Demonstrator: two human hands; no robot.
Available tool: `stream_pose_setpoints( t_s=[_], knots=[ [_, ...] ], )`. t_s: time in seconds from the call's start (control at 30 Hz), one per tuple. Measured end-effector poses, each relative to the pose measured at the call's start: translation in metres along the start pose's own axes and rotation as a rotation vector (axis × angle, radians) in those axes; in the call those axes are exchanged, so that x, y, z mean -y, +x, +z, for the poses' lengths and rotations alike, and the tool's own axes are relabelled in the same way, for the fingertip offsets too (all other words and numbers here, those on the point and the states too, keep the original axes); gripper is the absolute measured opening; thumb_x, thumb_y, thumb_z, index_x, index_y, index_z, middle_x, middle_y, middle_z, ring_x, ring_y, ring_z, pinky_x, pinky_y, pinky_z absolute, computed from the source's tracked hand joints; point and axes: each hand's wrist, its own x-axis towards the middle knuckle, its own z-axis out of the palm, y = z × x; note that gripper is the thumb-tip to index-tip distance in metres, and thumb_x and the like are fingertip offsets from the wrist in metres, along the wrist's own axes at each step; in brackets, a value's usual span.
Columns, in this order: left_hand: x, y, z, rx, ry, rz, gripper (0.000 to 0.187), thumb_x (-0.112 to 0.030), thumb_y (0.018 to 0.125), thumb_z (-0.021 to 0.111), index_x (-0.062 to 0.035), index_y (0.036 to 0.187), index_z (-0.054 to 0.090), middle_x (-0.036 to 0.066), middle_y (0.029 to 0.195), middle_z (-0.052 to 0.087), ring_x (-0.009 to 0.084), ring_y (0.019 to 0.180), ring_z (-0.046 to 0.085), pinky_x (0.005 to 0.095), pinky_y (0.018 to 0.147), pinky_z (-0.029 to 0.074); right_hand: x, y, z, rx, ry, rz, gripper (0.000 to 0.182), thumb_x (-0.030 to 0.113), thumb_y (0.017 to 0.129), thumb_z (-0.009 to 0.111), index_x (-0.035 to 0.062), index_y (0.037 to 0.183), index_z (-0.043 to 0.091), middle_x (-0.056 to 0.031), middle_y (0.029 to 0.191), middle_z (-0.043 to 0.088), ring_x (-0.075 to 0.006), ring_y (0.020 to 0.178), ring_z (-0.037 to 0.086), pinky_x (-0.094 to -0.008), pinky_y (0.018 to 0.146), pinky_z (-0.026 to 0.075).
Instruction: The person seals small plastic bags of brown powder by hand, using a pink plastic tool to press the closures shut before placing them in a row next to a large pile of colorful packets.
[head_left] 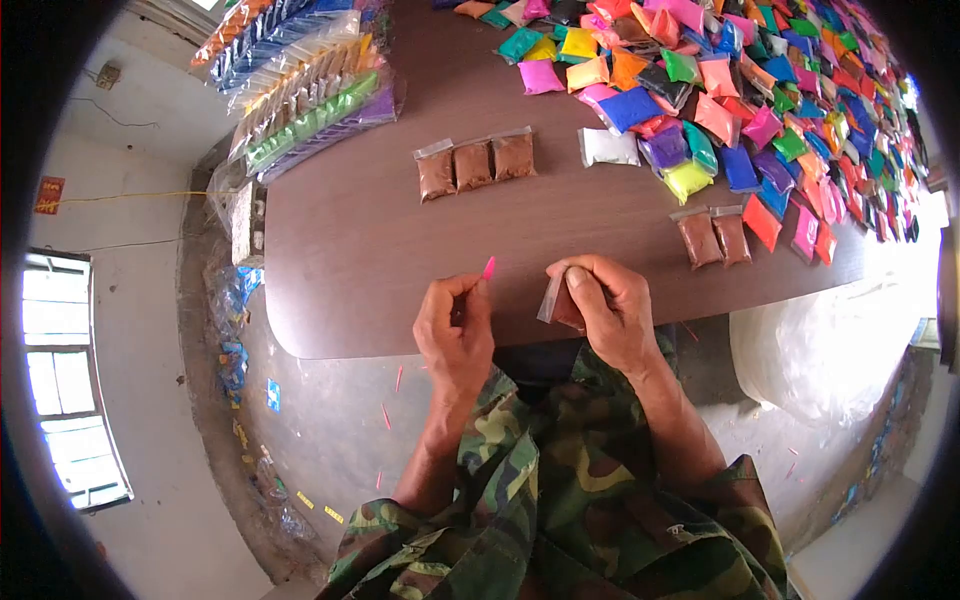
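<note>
Right now the left hand is pinched shut on a small pink strip, its tip poking up past the thumb and forefinger, while the right hand is closed around a small clear sachet of brown powder, gripped near its open top edge just above the near edge of the bench. Both hands hover over that near edge, close together but not touching. Judging from this, the step in hand is joining the pink strip to the mouth of the sachet, and doing it well probably means keeping the sachet upright so no powder spills, holding the film flat and taut between thumb and fingers, and bringing the strip squarely across the top rather than at a slant. A light pinch should do; squeezing the filled part would likely puff powder into the seal area. Farther from the near edge lie a row of three joined brown sachets, and to the right of the hands two more brown sachets. Beyond these, along the far side, spreads a heap of coloured powder sachets, with a white sachet at its near fringe, and bundled strips of packets sit at the far left corner.
</note>
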Motion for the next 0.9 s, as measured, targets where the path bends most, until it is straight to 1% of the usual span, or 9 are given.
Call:
stream_pose_setpoints(
  t_s=[0.1, 0.13, 0.23, 0.3, 0.47, 0.7, 0.73, 0.87, 0.9],
  knots=[
    [0.000, 0.006, -0.013, 0.029, -0.007, -0.177, 0.011, -0.011, 0.103, 0.069, -0.0015, 0.109, 0.071, -0.002, 0.081, 0.064, 0.0039, 0.070, 0.055, 0.0228, 0.060, 0.045, -0.011, 0.001, 0.000, -0.026, -0.047, -0.089, 0.025, 0.011, 0.108, 0.052, -0.0042, 0.110, 0.072, 0.0000, 0.085, 0.067, -0.0030, 0.072, 0.057, -0.0211, 0.063, 0.049],
    [0.008, 0.007, -0.018, 0.019, -0.026, -0.179, 0.015, -0.013, 0.103, 0.068, -0.0017, 0.113, 0.071, -0.002, 0.081, 0.065, 0.0042, 0.066, 0.055, 0.0225, 0.056, 0.045, -0.012, 0.001, 0.000, -0.026, -0.043, -0.069, 0.025, 0.011, 0.108, 0.052, -0.0042, 0.110, 0.072, -0.0002, 0.085, 0.067, -0.0029, 0.072, 0.057, -0.0210, 0.062, 0.048],
    [0.014, 0.020, -0.034, -0.063, 0.028, -0.118, 0.011, -0.010, 0.100, 0.071, -0.0009, 0.106, 0.073, 0.001, 0.082, 0.067, 0.0065, 0.073, 0.058, 0.0244, 0.066, 0.048, -0.009, 0.001, 0.000, -0.018, -0.048, -0.009, 0.024, 0.010, 0.107, 0.054, -0.0045, 0.109, 0.072, -0.0019, 0.085, 0.069, -0.0040, 0.073, 0.059, -0.0220, 0.062, 0.049],
    [0.021, 0.023, -0.046, -0.065, 0.029, -0.167, 0.010, -0.009, 0.100, 0.071, -0.0017, 0.106, 0.073, 0.002, 0.083, 0.069, 0.0065, 0.075, 0.059, 0.0246, 0.066, 0.048, 0.002, 0.003, 0.001, -0.007, -0.067, 0.033, 0.021, 0.009, 0.104, 0.057, -0.0050, 0.108, 0.072, -0.0047, 0.085, 0.071, -0.0065, 0.075, 0.063, -0.0246, 0.063, 0.053],
    [0.039, 0.031, -0.063, -0.085, 0.117, -0.160, 0.010, -0.009, 0.100, 0.070, -0.0017, 0.106, 0.073, 0.002, 0.085, 0.071, 0.0074, 0.075, 0.061, 0.0250, 0.067, 0.050, 0.008, 0.004, 0.006, -0.027, 0.092, 0.137, 0.015, 0.006, 0.102, 0.062, -0.0047, 0.103, 0.073, -0.0064, 0.081, 0.073, -0.0093, 0.072, 0.070, -0.0241, 0.062, 0.057],
    [0.045, 0.052, -0.080, -0.111, 0.402, 0.022, 0.013, -0.011, 0.099, 0.071, -0.0029, 0.108, 0.073, 0.008, 0.089, 0.072, 0.0145, 0.074, 0.065, 0.0309, 0.067, 0.052, 0.009, 0.009, 0.006, -0.220, 0.180, 0.119, 0.014, 0.003, 0.101, 0.063, -0.0032, 0.092, 0.072, -0.0058, 0.076, 0.073, -0.0086, 0.067, 0.069, -0.0241, 0.058, 0.057],
    [0.048, 0.054, -0.084, -0.100, 0.455, 0.053, 0.013, -0.011, 0.098, 0.071, -0.0032, 0.108, 0.073, 0.009, 0.090, 0.072, 0.0158, 0.074, 0.066, 0.0319, 0.068, 0.053, 0.012, 0.011, 0.006, -0.242, 0.169, 0.128, 0.015, 0.006, 0.101, 0.064, -0.0032, 0.091, 0.071, -0.0038, 0.072, 0.070, -0.0069, 0.063, 0.066, -0.0226, 0.052, 0.053],
    [0.053, 0.062, -0.097, -0.067, 0.707, 0.117, 0.015, -0.010, 0.096, 0.071, -0.0037, 0.110, 0.073, 0.012, 0.098, 0.073, 0.0206, 0.079, 0.069, 0.0339, 0.070, 0.054, 0.011, 0.018, 0.002, -0.287, 0.133, 0.149, 0.018, 0.013, 0.104, 0.066, -0.0030, 0.095, 0.070, -0.0018, 0.073, 0.068, -0.0047, 0.058, 0.060, -0.0207, 0.048, 0.047],
    [0.052, 0.065, -0.098, -0.120, 0.785, 0.241, 0.015, -0.011, 0.096, 0.072, -0.0040, 0.110, 0.073, 0.012, 0.099, 0.072, 0.0200, 0.080, 0.068, 0.0336, 0.070, 0.054, 0.008, 0.019, 0.003, -0.304, 0.146, 0.130, 0.019, 0.014, 0.104, 0.067, -0.0028, 0.096, 0.070, -0.0015, 0.074, 0.068, -0.0045, 0.057, 0.059, -0.0205, 0.047, 0.046]
  ],
)
